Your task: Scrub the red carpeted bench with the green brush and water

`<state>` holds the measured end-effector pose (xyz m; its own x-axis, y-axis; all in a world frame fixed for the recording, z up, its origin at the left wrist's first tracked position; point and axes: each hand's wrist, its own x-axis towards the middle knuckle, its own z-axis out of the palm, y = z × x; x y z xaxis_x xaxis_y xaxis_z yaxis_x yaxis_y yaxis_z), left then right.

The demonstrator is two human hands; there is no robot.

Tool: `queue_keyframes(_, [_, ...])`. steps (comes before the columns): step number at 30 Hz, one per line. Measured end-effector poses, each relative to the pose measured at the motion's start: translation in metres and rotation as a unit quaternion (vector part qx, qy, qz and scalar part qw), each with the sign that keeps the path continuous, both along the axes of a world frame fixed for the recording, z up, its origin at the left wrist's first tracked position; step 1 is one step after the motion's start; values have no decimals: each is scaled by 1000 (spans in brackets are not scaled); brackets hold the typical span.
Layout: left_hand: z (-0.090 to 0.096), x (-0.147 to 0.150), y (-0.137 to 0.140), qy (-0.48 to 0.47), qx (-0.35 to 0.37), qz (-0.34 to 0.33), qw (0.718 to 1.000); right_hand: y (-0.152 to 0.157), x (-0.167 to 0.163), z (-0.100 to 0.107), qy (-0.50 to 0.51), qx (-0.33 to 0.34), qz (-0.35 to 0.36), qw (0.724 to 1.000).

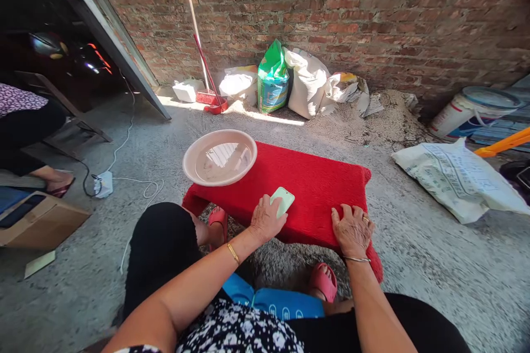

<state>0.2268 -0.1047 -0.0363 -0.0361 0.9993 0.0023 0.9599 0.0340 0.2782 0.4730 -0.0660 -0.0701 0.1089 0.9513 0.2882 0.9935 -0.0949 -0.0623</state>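
A red plush cloth (306,176) lies draped over a low, bench-like support, its edges hanging down. My left hand (266,218) is closed around a pale green scrubbing brush (283,199) above the near part of the cloth. The smooth back of the brush faces up, a small dark hole shows near its far end, and its bristles are hidden. On the cloth's right side my right hand (353,230) rests palm down, fingers apart and slightly bent. A pink basin (189,168) of water stands on the left end.
Along the brick wall are sacks, including a green bag (273,80), and a red dustpan (216,105). A white sack (457,176) and a bucket (464,113) are on the right. To the left are a power strip (103,184), its cable, a cardboard box (45,220) and a seated person.
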Motion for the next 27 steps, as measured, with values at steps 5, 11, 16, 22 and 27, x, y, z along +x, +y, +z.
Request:
queue_keyframes(5, [6, 14, 9, -25, 28, -64, 997, 0, 0, 0, 6, -1, -2, 1000])
queue_keyframes(11, [12, -51, 41, 85, 45, 124, 988, -1, 0, 3, -2, -7, 1, 1000])
queue_keyframes(16, [4, -50, 46, 126, 35, 147, 981, -1, -1, 5, -3, -7, 2, 1000])
queue_keyframes(22, [1, -39, 48, 117, 24, 158, 980, -2, 0, 3, -3, -1, 1, 1000])
queue_keyframes(27, [-2, -15, 43, 92, 28, 78, 992, -1, 1, 1, -6, -1, 1, 1000])
